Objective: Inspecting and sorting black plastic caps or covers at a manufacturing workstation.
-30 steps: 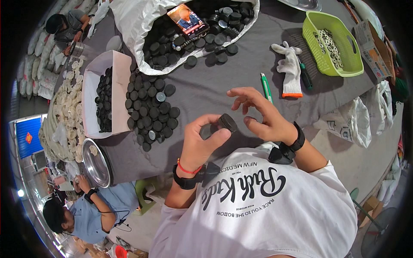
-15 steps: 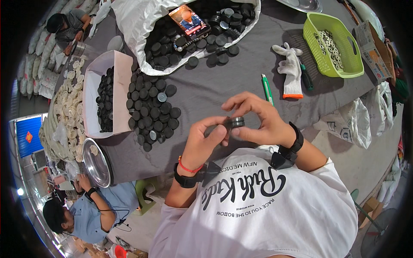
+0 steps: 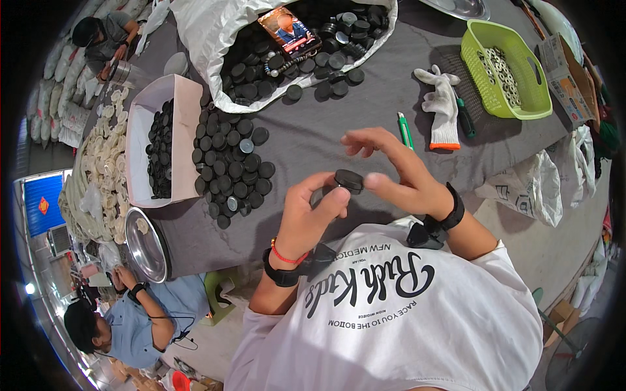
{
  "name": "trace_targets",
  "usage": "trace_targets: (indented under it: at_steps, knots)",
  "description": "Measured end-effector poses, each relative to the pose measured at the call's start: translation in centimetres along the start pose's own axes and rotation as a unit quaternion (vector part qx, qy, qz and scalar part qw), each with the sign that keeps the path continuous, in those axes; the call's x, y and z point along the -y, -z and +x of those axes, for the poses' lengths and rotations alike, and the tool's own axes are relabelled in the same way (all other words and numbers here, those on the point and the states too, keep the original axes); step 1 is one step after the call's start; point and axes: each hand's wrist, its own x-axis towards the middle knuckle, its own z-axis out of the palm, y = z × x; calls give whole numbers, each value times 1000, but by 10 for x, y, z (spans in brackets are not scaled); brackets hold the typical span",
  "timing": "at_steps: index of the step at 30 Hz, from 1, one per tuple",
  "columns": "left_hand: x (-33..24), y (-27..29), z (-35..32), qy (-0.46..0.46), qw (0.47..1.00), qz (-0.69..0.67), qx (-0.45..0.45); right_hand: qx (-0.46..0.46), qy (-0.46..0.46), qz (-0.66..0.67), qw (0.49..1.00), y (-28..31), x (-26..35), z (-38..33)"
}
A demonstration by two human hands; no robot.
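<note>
My left hand (image 3: 309,212) pinches a black round cap (image 3: 349,181) between thumb and fingers, above the near part of the table. Just right of the cap, my right hand (image 3: 403,174) has its fingers spread and curved, its thumb tip beside the cap's edge; whether they touch I cannot tell. On the table to the left lies a heap of similar black caps (image 3: 231,166), a few showing a silvery face. Beyond, a white sack (image 3: 202,39) lies with its mouth agape, full of more black caps, and a lit phone (image 3: 289,31) rests on them.
Left of the heap stands a white box (image 3: 186,140) of small black parts, beside pale rings (image 3: 104,169) and a metal dish (image 3: 147,251). To the right are a green cutter (image 3: 405,130), a glove (image 3: 440,107) and a green basket (image 3: 469,49) of washers. Two people work at left.
My right fingers have lifted off the cap and spread apart. The cap has tilted in my left hand, so its flat black face now shows.
</note>
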Motion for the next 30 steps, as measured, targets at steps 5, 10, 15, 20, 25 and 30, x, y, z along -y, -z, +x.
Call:
trace_targets:
  at_steps: [5, 10, 15, 20, 25, 30]
  knots:
    - [-3, -1, -1, -5, 1000, -20, -5, -52, -89, 54, 993, 1, -7, -6]
    - [-1, -1, -1, -5, 1000, -24, -3, -2, -12, -22, 1000, 4, -6, -5]
    - [1, -2, 0, 26, 999, -20, -15, 8, 62, -118, 991, 0, 0, -2]
    - [-1, -8, -4, -110, 971, 205, -58, 36, 80, -164, 983, 1, 1, -4]
    - [-15, -8, -12, -293, 865, 407, -31, 84, 132, -203, 967, 4, 15, -10]
    - [-21, -15, -17, -357, 842, 404, 6, 99, 140, -200, 965, 1, 34, -13]
